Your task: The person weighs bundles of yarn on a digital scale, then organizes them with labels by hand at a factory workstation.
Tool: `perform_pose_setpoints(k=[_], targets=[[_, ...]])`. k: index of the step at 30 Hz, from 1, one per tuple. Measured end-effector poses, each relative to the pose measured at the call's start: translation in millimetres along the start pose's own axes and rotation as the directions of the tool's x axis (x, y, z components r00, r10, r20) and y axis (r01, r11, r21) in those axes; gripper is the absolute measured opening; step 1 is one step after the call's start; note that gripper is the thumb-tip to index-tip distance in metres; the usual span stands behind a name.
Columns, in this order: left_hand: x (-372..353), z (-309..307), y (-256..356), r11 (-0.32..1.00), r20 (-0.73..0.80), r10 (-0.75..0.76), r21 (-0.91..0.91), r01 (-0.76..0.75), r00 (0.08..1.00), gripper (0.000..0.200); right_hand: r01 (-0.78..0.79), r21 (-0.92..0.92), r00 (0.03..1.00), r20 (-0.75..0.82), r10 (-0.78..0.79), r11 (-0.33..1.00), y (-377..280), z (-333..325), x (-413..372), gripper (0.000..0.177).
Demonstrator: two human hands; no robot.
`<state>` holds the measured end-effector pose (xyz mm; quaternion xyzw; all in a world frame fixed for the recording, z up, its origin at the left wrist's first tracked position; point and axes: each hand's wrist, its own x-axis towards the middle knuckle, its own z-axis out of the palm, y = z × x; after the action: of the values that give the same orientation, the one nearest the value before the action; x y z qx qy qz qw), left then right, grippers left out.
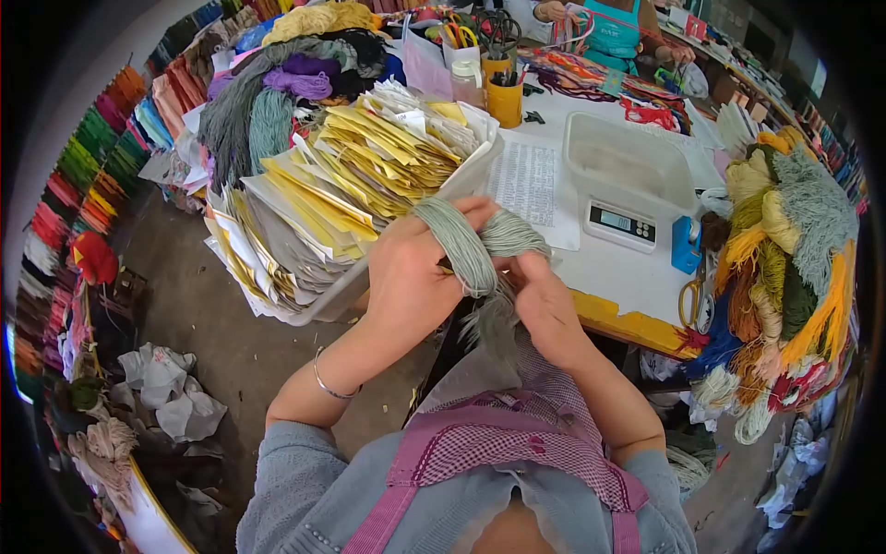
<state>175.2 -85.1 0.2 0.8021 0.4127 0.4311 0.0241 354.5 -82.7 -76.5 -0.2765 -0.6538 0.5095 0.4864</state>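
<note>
Held at mid-frame, just off the near edge of the white surface (pixel 620 273) with its yellow rim: a thick skein of grey-green wool yarn (pixel 466 247), looped over the left hand (pixel 411 277), loose ends trailing toward 6 o'clock. Left hand curled shut through the loop, fingers wrapped over the strands. Right hand (pixel 546 300) just at 3 o'clock of the left, on the same skein, fingers bent closed and pinching the strands below the bend. At 11 o'clock of the hands, a white plastic tray (pixel 346 291) heaped with yellow and white paper slips (pixel 369 171). At 1 o'clock, a white printed sheet (pixel 526 180); toward 2 o'clock, a white digital scale (pixel 620 224) carrying a clear plastic tub (pixel 628 157). At 3 o'clock, by the surface's right end, a bundle of yellow, green and orange yarn hanks (pixel 784 249). At 12 o'clock, a yellow cup of pens (pixel 505 100); beyond it, another person in a teal apron (pixel 614 32).
</note>
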Motion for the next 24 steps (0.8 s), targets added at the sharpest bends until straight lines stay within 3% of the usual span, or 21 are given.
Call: perform_pose_setpoints(k=[1, 2, 3, 5, 6, 7, 8, 9, 10, 11, 12, 13, 14, 15, 17, 18, 19, 21, 22, 23, 24], targets=[[-1.4, -0.4, -2.7, 1.0, 0.039, -0.003, 0.027, 0.002, 0.999, 0.036, 0.076, -0.098, 0.997, 0.04, -0.073, 0.992, -4.7, 1.5, 0.9, 0.047], [-4.7, -0.6, -2.5, 0.989, 0.097, -0.115, 0.099, 0.106, 0.989, 0.024, 0.149, -0.108, 0.988, -0.017, -0.152, 0.983, -13.3, 7.7, 4.3, 0.043], [-5.5, -4.2, -4.1, 0.989, 0.095, -0.12, 0.097, 0.111, 0.988, 0.024, 0.146, -0.109, 0.989, -0.013, -0.148, 0.983, -15.7, 3.0, 4.2, 0.043], [-10.1, -20.8, -11.1, 0.959, 0.361, -0.221, -0.091, 0.27, 0.906, 0.022, -0.193, -0.132, 0.978, 0.054, 0.201, 0.972, -16.1, -14.2, -0.9, 0.04], [-7.3, -34.0, -21.7, 0.933, 0.455, -0.106, -0.261, 0.246, 0.884, 0.017, -0.202, 0.059, 0.979, 0.03, 0.2, 0.978, -11.4, -19.9, -3.9, 0.029], [-7.6, -53.5, -24.5, 0.75, 0.456, -0.272, -0.451, 0.484, 0.847, 0.011, -0.238, 0.028, 0.971, -0.026, 0.239, 0.971, 0.0, -32.3, -10.2, 0.024], [-4.4, -73.7, -23.0, 0.474, 0.488, -0.414, -0.605, 0.64, 0.768, 0.011, -0.271, -0.004, 0.959, -0.084, 0.27, 0.962, 11.7, -48.3, -18.3, 0.019], [-1.3, -87.7, -27.7, 0.482, 0.454, -0.404, -0.633, 0.607, 0.794, 0.011, -0.386, 0.063, 0.918, -0.071, 0.39, 0.92, 14.5, -62.3, -26.1, 0.014], [1.4, -94.4, -31.9, 0.485, 0.414, -0.398, -0.662, 0.571, 0.818, 0.011, -0.377, -0.002, 0.924, -0.066, 0.376, 0.926, 19.1, -60.1, -35.5, 0.016], [6.4, -94.4, -35.6, 0.486, 0.402, -0.405, -0.666, 0.566, 0.821, 0.011, -0.359, -0.066, 0.933, -0.058, 0.355, 0.931, 19.8, -55.4, -38.4, 0.018], [13.0, -94.1, -38.3, 0.384, 0.446, -0.34, -0.737, 0.556, 0.828, 0.012, -0.289, 0.008, 0.957, -0.001, 0.289, 0.957, 20.5, -48.8, -37.2, 0.024], [14.9, -92.0, -37.6, 0.265, 0.488, -0.271, -0.791, 0.552, 0.83, 0.014, -0.094, -0.202, 0.993, 0.051, 0.106, 0.975, 19.1, -43.8, -32.3, 0.03], [18.4, -87.1, -33.3, 0.229, 0.505, -0.248, -0.799, 0.556, 0.827, 0.017, 0.126, -0.396, 0.987, 0.143, -0.074, 0.909, 10.1, -38.9, -19.2, 0.036], [22.1, -77.8, -19.6, 0.269, 0.526, -0.272, -0.763, 0.588, 0.806, 0.017, 0.234, -0.513, 0.967, 0.213, -0.141, 0.826, -9.6, -24.2, -7.3, 0.055], [24.3, -60.1, -5.6, 0.371, 0.606, -0.263, -0.654, 0.659, 0.75, 0.02, 0.111, -0.264, 0.967, 0.251, -0.043, 0.958, -40.3, 3.9, 2.5, 0.068], [23.6, -52.6, -5.6, 0.357, 0.571, -0.27, -0.689, 0.631, 0.776, 0.024, -0.035, 0.024, 0.974, 0.225, 0.028, 0.999, -28.2, 19.9, 5.1, 0.064], [19.0, -45.6, -6.4, 0.34, 0.537, -0.275, -0.721, 0.604, 0.797, 0.029, -0.047, 0.114, 0.972, 0.234, 0.019, 0.992, -27.8, 24.3, 9.0, 0.058], [-2.7, -30.2, -11.4, 0.456, 0.396, -0.257, -0.755, 0.472, 0.882, 0.047, -0.143, 0.357, 0.981, 0.171, 0.086, 0.923, -51.7, 35.5, 15.7, 0.041], [-16.5, -32.8, -10.3, 0.5, 0.486, -0.222, -0.688, 0.527, 0.845, 0.061, -0.153, 0.41, 0.973, 0.224, 0.064, 0.899, -52.1, 36.6, 21.8, 0.037], [-39.4, -36.6, -14.1, 0.359, 0.606, -0.35, -0.617, 0.7, 0.714, 0.068, -0.168, 0.461, 0.963, 0.267, 0.045, 0.871, -52.0, 35.3, 27.9, 0.034], [-51.0, -42.0, -15.3, 0.327, 0.638, -0.321, -0.619, 0.714, 0.7, 0.067, -0.271, 0.39, 0.937, 0.317, 0.148, 0.88, -52.6, 34.0, 29.1, 0.024]])
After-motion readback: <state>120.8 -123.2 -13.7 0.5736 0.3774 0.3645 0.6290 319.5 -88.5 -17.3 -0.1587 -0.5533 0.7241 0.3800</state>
